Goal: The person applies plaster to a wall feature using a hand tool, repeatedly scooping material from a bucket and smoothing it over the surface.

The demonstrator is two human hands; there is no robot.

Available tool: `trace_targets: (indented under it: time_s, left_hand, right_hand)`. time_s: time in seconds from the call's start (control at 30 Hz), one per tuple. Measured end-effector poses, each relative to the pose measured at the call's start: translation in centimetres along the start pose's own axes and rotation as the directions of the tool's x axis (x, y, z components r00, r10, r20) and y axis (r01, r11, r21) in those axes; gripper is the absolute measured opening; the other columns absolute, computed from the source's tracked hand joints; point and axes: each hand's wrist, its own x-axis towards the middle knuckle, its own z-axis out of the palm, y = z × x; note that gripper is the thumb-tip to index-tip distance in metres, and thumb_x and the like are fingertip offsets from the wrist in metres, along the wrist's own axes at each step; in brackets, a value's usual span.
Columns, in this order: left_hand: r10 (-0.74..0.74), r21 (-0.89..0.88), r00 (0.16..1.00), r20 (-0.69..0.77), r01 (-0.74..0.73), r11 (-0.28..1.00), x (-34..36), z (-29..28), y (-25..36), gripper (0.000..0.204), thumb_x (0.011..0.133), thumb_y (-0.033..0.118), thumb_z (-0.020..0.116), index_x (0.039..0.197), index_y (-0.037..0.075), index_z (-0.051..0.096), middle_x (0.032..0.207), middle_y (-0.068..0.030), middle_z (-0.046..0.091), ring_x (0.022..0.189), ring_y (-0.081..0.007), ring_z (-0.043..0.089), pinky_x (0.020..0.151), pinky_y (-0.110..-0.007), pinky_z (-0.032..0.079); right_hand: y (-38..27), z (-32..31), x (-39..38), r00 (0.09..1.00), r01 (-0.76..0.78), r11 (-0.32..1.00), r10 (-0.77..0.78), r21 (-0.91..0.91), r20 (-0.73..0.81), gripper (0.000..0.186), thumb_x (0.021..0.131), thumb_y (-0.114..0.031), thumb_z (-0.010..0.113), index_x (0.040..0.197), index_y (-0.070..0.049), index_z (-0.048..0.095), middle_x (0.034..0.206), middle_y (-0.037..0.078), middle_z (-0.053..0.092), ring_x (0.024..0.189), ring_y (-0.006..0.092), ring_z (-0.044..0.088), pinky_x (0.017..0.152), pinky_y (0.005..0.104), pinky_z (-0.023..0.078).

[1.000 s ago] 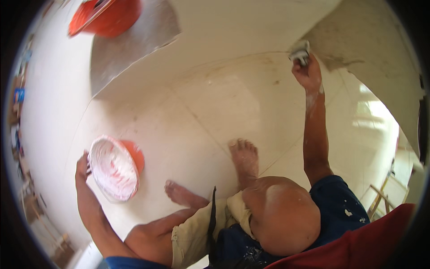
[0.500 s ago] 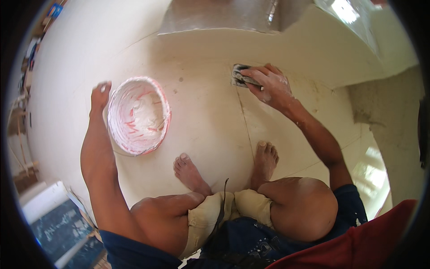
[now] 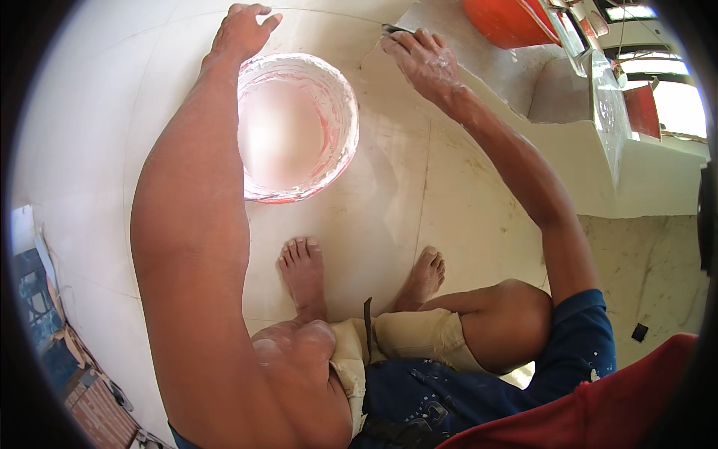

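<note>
Beside white bucket (image 3: pixel 298 127): left hand (image 3: pixel 241 31) splayed; right hand (image 3: pixel 425 58) gripping scraper (image 3: pixel 395 30).

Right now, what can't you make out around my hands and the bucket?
- Tool under the right hand: head view, only a dark edge shows; the fingers cover it, so its kind and the grip are unclear.
- Bucket: glare washes out its contents, and the left forearm hides its left rim.
- Orange tub: cut off by the top edge.
</note>
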Motion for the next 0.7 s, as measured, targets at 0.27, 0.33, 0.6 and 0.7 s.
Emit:
trace_targets:
  time_s: [0.27,0.33,0.6,0.7]
  left_hand:
    - [-0.134,-0.065,0.893,0.429,0.178,0.982,0.5,-1.2,-6.2,0.073,0.092,0.063,0.049,0.137,0.007,0.053,0.141,-0.0195,0.049,0.127,-0.0331,0.051,0.106,-0.045,0.041]
    - [-0.299,-0.071,0.797,0.525,0.391,0.918,0.5,-2.1,-6.3,0.082,0.092,0.072,0.039,0.141,0.006,0.05,0.133,-0.0189,0.056,0.118,-0.0314,0.056,0.099,-0.043,0.046]
    - [-0.165,-0.226,0.774,0.611,0.37,0.901,-1.1,-3.4,-10.0,0.087,0.088,0.079,0.032,0.145,0.014,0.047,0.136,-0.0135,0.053,0.118,-0.0271,0.053,0.099,-0.04,0.043]
    - [-0.126,-0.395,0.729,0.673,0.498,0.772,-7.7,-4.9,-8.4,0.08,0.094,0.073,0.028,0.143,0.014,0.049,0.132,-0.0121,0.056,0.117,-0.0239,0.054,0.099,-0.04,0.042]
  right_hand:
    - [-2.5,0.9,-0.4,0.905,-0.165,0.984,0.122,0.072,0.408,0.025,0.085,-0.01,0.062,0.11,-0.011,0.066,0.113,0.007,0.066,0.108,0.0293,0.059,0.091,0.0416,0.049]
    - [-1.5,-1.9,-1.0,0.928,-0.192,0.971,0.131,0.146,0.35,0.034,0.085,-0.013,0.064,0.12,-0.011,0.062,0.114,0.006,0.066,0.106,0.0277,0.061,0.087,0.039,0.051]
    - [-4.5,-11.2,4.3,0.782,-0.619,0.483,0.301,0.619,0.546,0.035,0.087,-0.03,0.067,0.117,-0.012,0.068,0.097,0.014,0.072,0.091,0.0274,0.069,0.082,0.0395,0.053]
    - [-8.1,-10.3,4.9,0.755,-0.649,0.321,0.156,0.69,0.637,0.038,0.089,-0.034,0.066,0.117,-0.009,0.067,0.098,0.016,0.072,0.09,0.0261,0.069,0.081,0.0382,0.053]
